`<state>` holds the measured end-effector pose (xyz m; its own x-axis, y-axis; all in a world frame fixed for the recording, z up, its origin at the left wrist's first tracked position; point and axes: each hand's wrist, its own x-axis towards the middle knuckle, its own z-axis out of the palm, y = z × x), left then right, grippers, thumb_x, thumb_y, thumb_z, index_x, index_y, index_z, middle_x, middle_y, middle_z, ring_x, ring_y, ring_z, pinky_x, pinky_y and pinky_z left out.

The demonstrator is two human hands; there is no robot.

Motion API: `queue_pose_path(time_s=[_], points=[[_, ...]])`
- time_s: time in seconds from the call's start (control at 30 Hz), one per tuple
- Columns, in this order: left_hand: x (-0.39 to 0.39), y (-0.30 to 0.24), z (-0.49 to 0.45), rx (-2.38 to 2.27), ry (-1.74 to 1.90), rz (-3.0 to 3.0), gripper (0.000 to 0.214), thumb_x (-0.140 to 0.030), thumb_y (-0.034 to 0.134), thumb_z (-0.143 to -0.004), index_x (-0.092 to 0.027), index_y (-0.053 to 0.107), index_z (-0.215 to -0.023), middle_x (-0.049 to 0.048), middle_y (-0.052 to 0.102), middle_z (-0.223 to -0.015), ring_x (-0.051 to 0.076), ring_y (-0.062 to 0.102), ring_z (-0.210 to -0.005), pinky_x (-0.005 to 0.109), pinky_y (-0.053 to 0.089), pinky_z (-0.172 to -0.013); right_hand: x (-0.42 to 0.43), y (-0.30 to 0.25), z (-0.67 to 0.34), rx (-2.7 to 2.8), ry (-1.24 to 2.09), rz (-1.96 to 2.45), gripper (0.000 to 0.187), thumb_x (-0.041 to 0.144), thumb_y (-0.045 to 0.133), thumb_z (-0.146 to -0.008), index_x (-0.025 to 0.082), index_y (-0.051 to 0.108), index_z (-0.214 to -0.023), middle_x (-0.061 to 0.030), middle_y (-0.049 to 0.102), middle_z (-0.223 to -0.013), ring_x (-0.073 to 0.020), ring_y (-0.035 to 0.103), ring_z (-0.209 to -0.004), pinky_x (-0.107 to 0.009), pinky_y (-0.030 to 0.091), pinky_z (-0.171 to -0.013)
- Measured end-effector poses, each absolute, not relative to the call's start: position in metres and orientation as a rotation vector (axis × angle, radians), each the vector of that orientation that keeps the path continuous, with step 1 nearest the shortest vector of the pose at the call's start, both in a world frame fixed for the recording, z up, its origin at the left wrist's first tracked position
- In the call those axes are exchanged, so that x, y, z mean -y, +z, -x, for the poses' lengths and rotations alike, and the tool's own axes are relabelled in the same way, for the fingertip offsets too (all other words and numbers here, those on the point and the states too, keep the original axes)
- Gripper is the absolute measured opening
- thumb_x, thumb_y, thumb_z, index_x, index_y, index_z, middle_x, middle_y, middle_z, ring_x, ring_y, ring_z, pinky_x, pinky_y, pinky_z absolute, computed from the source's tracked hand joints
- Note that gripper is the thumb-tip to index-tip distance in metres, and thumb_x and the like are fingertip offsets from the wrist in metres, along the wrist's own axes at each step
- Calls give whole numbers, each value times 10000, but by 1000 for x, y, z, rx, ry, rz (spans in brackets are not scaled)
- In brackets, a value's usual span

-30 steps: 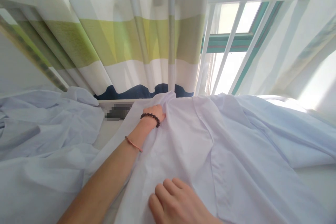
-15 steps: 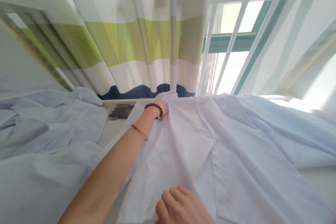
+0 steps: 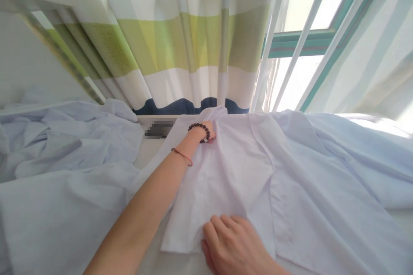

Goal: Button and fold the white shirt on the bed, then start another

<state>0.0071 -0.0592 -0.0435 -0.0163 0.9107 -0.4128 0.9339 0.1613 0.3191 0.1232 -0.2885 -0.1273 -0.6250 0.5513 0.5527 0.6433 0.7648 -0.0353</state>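
Observation:
A large white coat lies spread over the bed, with a front edge running down its middle and a sleeve reaching out to the right. At its far end, my left hand, wearing a dark bead bracelet, is closed on a bunched fold of the cloth. The left fingertips are mostly hidden by the wrist and the fabric. Close to me, my right hand rests at the coat's near hem with its fingers curled in on the cloth; its palm side is out of sight.
To the left lies a crumpled heap of white cloth. A dark, partly blurred object sits by the far edge, between heap and coat. Behind stand a white and green curtain, white railing bars and a bright window.
The view has shifted slightly, so the scene sits further right. My right hand has come more fully into view at the hem, fingers still curled. My left hand keeps its place on the coat.

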Motion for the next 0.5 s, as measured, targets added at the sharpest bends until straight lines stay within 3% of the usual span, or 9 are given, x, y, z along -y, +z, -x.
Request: queue_pose_path(time_s=[0.2,0.33,0.5], points=[[63,-39,3,-1799,205,-1662,314,-325,564,-918,-144,569,-1175,91,584,-1181,224,600,-1005,414,521,-848,291,-111,-130,2377,-242,808,262,60,366,-887,209,406,-675,38,477,-547,-126,424,-432,-287,231,-471],[64,-33,25,-1678,354,-1633,301,-333,549,-927,-158,570,-1171,87,591,-1166,205,607,-975,401,528,-829,294,-91,-145,2359,-107,810,269,108,378,-911,210,413,-665,41,472,-564,-123,408,-465,-269,266,-479],[78,-40,38,-1661,449,-1659,301,-370,404,-974,-121,551,-1058,81,629,-997,157,624,-803,265,533,-612,287,-87,-179,2459,33,925,97,143,492,-860,202,492,-783,-5,561,-737,-154,515,-638,-268,367,-567]])
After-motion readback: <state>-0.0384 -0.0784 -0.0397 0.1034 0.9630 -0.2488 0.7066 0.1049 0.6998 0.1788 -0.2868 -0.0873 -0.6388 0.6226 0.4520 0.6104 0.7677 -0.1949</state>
